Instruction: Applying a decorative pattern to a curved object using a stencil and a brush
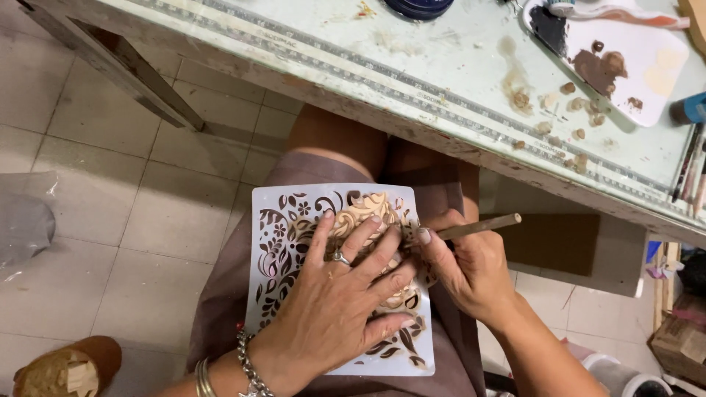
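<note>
A white floral stencil sheet (276, 220) lies on my lap over a brown piece with a pale raised pattern (368, 207) showing through the cut-outs. My left hand (334, 301), with a ring and bracelets, presses flat on the stencil with fingers spread. My right hand (463, 268) grips a thin wooden-handled tool (482, 226), its tip hidden at the stencil's right edge beside my left fingertips.
A worn glass-topped table (412, 81) with a ruler strip along its edge stands in front. On it lie a white palette (647, 66) with brown paste, paste blobs and brushes (691, 173). Tiled floor at left, a brown shoe (70, 367) at bottom left, boxes at right.
</note>
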